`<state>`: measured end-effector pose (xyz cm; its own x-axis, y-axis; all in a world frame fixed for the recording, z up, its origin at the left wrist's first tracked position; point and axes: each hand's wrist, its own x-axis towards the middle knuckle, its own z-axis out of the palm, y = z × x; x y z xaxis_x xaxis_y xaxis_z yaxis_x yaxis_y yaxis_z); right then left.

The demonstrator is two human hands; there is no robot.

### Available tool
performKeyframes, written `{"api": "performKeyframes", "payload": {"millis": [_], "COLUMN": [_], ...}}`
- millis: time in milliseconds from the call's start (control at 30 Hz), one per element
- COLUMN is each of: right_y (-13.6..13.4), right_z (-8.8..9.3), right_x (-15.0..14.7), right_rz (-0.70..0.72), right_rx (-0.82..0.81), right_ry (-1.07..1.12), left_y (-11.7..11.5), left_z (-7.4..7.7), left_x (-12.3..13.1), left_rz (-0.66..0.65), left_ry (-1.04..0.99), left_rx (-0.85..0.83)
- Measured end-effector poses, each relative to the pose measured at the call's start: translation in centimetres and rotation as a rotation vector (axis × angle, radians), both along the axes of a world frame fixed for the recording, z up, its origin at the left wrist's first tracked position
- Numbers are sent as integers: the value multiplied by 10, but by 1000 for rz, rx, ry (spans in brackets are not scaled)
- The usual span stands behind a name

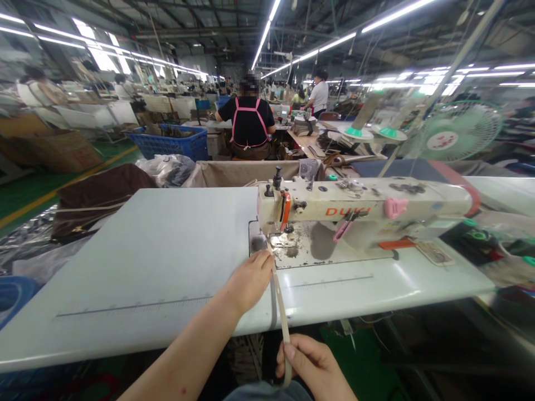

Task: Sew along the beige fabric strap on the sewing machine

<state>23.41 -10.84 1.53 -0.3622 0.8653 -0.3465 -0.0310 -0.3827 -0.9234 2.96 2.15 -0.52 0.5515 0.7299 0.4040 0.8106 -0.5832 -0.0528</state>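
Observation:
A narrow beige strap (282,309) runs from the needle area of a white sewing machine (363,203) down over the table's front edge. Close to the presser foot, my left hand (253,275) has its fingers closed on the strap's upper part. Below the table edge, my right hand (307,365) pinches the strap's lower part between thumb and fingers. Between the two hands the strap looks fairly straight. My left fingers partly hide where it meets the needle plate (284,242).
The white table (167,250) carries a printed ruler line along its front. Behind stand a beige fabric bin (225,172), a blue crate (171,143) and a person in a pink-strapped apron (251,122). A green fan (460,131) and thread cones (363,120) are at right.

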Motion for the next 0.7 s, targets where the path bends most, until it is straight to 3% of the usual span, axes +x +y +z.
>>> {"api": "performKeyframes", "payload": {"millis": [700], "right_y": [-1], "right_z": [-15], "right_x": [4], "right_rz": [54], "right_rx": [26], "right_ry": [36], "left_y": [3], "left_z": [-5], "left_x": [1], "left_rz": [-2], "left_ry": [93], "left_rx": [43]}}
